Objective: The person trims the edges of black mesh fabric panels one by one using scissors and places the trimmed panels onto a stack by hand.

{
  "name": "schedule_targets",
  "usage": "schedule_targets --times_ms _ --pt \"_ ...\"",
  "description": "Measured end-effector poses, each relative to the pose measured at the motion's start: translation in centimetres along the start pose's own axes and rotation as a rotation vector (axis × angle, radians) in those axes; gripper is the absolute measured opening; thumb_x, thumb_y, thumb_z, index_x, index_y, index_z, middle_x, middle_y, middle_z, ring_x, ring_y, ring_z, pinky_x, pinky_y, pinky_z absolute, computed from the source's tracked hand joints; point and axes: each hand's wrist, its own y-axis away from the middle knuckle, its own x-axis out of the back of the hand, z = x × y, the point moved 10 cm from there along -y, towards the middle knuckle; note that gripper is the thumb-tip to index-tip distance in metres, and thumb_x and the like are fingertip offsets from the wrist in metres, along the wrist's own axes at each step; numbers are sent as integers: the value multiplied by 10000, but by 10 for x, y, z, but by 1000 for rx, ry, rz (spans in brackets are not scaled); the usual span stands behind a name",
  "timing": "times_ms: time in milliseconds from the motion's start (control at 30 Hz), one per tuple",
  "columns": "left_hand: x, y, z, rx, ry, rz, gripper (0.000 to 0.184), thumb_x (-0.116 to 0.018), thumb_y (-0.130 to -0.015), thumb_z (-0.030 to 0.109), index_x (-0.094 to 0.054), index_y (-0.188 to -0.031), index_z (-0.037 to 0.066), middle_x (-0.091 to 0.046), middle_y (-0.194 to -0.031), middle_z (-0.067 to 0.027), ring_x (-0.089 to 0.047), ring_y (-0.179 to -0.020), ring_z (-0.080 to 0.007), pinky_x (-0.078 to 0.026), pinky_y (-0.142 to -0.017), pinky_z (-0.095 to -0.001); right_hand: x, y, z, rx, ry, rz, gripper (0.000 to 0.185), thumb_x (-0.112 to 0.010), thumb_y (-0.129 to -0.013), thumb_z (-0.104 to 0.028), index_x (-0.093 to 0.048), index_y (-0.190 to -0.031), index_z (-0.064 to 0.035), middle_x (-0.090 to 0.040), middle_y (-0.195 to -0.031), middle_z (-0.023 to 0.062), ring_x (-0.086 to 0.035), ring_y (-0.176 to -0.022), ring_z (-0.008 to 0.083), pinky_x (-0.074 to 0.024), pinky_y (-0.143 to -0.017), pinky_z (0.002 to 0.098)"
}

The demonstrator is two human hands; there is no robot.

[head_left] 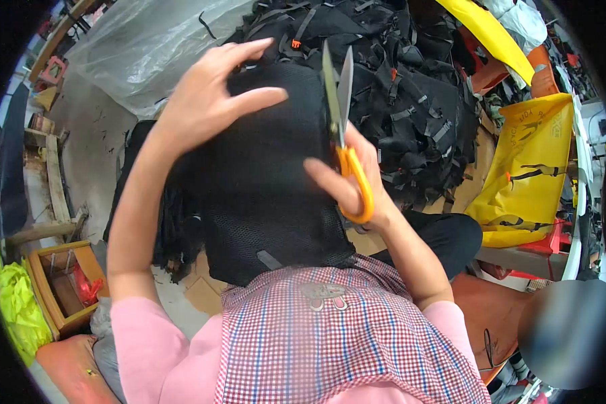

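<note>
A black fabric piece with mesh panels, perhaps a backpack (pixel 269 161), lies across my lap against a checked apron (pixel 303 337). My left hand (pixel 215 94) is at its upper left edge, fingers and thumb spread apart with nothing between them. I cannot tell whether that hand touches the fabric. On the right side my right hand (pixel 357 175) holds scissors (pixel 355 188) with orange handles. Their blades point up and away from me, slightly parted. The right thumb reaches over the black fabric.
A large heap of black straps and bags (pixel 411 101) lies ahead. Clear plastic sheeting (pixel 141 60) is at the upper left, a yellow printed sheet (pixel 525 168) at the right. An open wooden drawer (pixel 64 283) stands at the lower left, near a bright yellow-green bag (pixel 20 310).
</note>
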Motion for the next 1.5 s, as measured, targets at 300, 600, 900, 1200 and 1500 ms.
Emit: schedule_targets --times_ms 300,600,900,1200,1500 --pt "-111 -50 56 140 1097 -735 643 -688 -817 72 -432 -1403 2 -628 -777 -10 -613 -673 -84 -519 -731 -232 -8 38 -17 38 18 -164 426 -668 -748 -1 -539 -1153 13 -556 -903 147 -602 -768 282 -470 -711 324" --pt "51 23 -93 358 146 139 290 -630 -915 220 -621 -1119 15 -566 -762 11 -610 -755 -150 -483 -722 -299 12 92 15 -118 193 -39 656 -687 -734 10 -436 -1340 28 -593 -1021 206 -628 -827 341 -494 -750 345" --pt "-5 49 -7 174 210 -222 464 -766 -778 312 -651 -1079 -21 -707 -926 -81 -646 -817 -176 -511 -752 -348 -11 102 -7 67 192 -151 722 -684 -696 73 -449 -1375 0 -620 -997 167 -610 -776 309 -512 -686 372" --pt "-65 23 62 138 753 -486 349 -863 -647 124 -544 -705 -5 -438 -668 26 -414 -669 -55 -349 -590 -254 34 146 31 -401 -38 53 668 -754 -794 -276 -504 -1365 -36 -528 -878 59 -516 -771 163 -455 -698 306" --pt "-83 16 105 -20 724 -538 404 -873 -620 153 -513 -678 -21 -422 -631 -10 -420 -611 -92 -345 -576 -283 72 83 -41 -166 457 -364 794 -806 -701 -474 -545 -1310 -36 -625 -1091 167 -599 -903 306 -491 -845 379"
